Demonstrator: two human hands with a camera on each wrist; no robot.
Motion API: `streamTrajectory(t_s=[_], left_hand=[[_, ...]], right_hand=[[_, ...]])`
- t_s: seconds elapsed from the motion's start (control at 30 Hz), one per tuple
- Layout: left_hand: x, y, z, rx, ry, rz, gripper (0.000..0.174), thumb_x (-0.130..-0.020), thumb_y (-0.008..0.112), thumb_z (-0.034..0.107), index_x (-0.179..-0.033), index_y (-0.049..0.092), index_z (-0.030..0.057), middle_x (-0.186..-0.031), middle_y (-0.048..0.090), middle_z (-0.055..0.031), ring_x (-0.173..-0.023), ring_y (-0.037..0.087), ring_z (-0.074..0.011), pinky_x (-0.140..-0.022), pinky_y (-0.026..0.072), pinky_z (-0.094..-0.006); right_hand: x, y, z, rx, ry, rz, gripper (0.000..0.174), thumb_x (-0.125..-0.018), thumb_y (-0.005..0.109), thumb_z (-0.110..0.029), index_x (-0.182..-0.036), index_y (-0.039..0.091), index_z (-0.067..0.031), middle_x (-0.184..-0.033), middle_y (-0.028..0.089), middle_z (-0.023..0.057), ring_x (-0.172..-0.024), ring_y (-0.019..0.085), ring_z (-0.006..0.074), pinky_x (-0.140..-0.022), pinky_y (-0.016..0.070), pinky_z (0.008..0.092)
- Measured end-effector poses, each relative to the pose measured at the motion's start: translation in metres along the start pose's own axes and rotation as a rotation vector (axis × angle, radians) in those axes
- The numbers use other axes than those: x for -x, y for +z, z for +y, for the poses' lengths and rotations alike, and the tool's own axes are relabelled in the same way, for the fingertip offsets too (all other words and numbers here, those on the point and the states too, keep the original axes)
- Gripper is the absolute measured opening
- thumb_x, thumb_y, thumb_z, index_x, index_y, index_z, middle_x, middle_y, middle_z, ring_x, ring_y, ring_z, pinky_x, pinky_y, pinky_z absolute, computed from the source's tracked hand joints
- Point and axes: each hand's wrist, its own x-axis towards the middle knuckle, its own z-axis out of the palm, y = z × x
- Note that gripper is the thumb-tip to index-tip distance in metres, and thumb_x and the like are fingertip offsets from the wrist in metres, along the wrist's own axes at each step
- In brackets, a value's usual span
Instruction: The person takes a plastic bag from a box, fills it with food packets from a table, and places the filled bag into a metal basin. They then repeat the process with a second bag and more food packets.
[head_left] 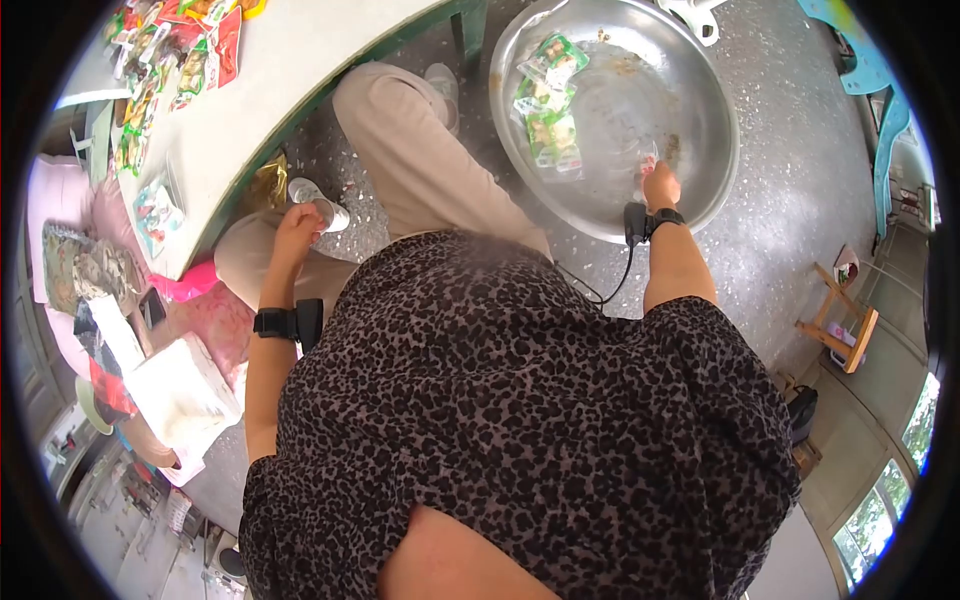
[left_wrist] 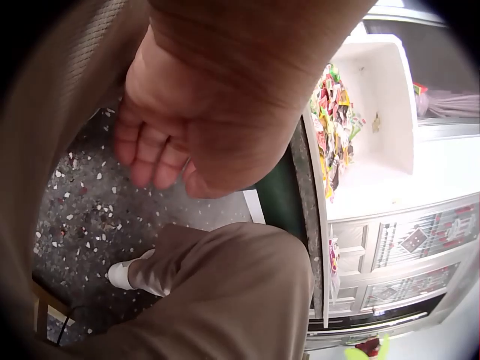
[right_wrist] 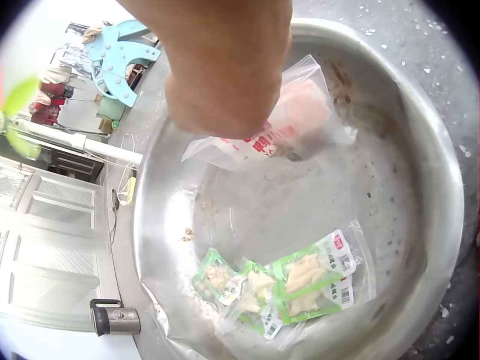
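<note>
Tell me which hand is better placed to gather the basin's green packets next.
The right hand, probably: it is over the metal basin that holds the green packets, though it seems to grip a clear packet. The left hand looks empty but is well outside the basin.

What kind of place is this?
Probably a room in a home, perhaps used for sorting packaged food: there are pale panelled doors, a table with colourful packets, and a wide metal basin holding green packets.
</note>
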Motion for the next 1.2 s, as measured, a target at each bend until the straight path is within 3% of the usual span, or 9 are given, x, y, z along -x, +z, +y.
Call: streamTrajectory(t_s=[0.2, 0.4, 0.57, 0.77, 0.97, 1.2], left_hand=[[-0.005, -0.003, -0.002, -0.02, 0.013, -0.037, 0.018, -0.078, 0.047, 0.015, -0.091, 0.048, 0.0028, -0.079, 0.053, -0.0033, -0.07, 0.05, -0.0088, -0.057, 0.0371, -0.0187], [-0.001, 0.01, 0.005, -0.027, -0.01, 0.02, 0.017, -0.077, 0.046, 0.015, -0.089, 0.049, 0.0043, -0.076, 0.054, -0.0027, -0.068, 0.051, -0.0085, -0.057, 0.0369, -0.019], [0.0, 0.008, 0.001, -0.049, -0.009, 0.023, 0.017, -0.077, 0.046, 0.015, -0.09, 0.049, 0.0045, -0.077, 0.054, -0.0026, -0.068, 0.051, -0.0088, -0.056, 0.0368, -0.0189], [-0.002, 0.005, -0.003, -0.052, -0.002, 0.0, 0.018, -0.077, 0.046, 0.016, -0.09, 0.049, 0.0043, -0.076, 0.054, -0.0031, -0.069, 0.051, -0.0091, -0.057, 0.0371, -0.0197], [-0.002, 0.013, 0.003, -0.071, -0.003, -0.008, 0.017, -0.077, 0.046, 0.017, -0.089, 0.049, 0.0049, -0.077, 0.054, -0.0028, -0.069, 0.05, -0.0089, -0.058, 0.0375, -0.0203], [-0.002, 0.013, 0.0, -0.078, -0.009, -0.006, 0.018, -0.076, 0.048, 0.017, -0.089, 0.05, 0.0058, -0.078, 0.054, -0.0019, -0.069, 0.05, -0.0086, -0.059, 0.0378, -0.0202]], right_hand=[[-0.014, 0.009, -0.008, 0.053, -0.198, -0.021, 0.025, -0.072, 0.052, -0.029, -0.087, 0.051, -0.0094, -0.089, 0.056, 0.0158, -0.085, 0.053, 0.0323, -0.07, 0.0426, 0.0391], [-0.01, 0.009, -0.031, 0.22, -0.457, 0.001, 0.015, -0.073, 0.044, -0.016, -0.086, 0.052, -0.0126, -0.09, 0.055, 0.0095, -0.091, 0.05, 0.0268, -0.074, 0.0388, 0.0423], [0.008, 0.032, -0.016, 0.218, -0.439, -0.005, 0.016, -0.073, 0.042, -0.011, -0.084, 0.053, -0.0136, -0.092, 0.053, 0.0061, -0.097, 0.045, 0.0236, -0.076, 0.0365, 0.0433], [0.013, 0.026, -0.017, 0.283, -0.378, -0.118, 0.014, -0.073, 0.045, -0.014, -0.085, 0.052, -0.0132, -0.09, 0.057, 0.0084, -0.089, 0.052, 0.0264, -0.074, 0.0374, 0.0416], [0.005, 0.022, 0.003, 0.141, -0.226, -0.154, 0.017, -0.075, 0.05, -0.022, -0.087, 0.051, -0.0106, -0.088, 0.057, 0.0123, -0.085, 0.053, 0.0291, -0.069, 0.0401, 0.0392], [-0.01, 0.022, -0.016, 0.114, -0.362, -0.057, 0.02, -0.072, 0.053, -0.026, -0.084, 0.052, -0.0089, -0.088, 0.057, 0.0121, -0.085, 0.053, 0.0297, -0.068, 0.0407, 0.0396]])
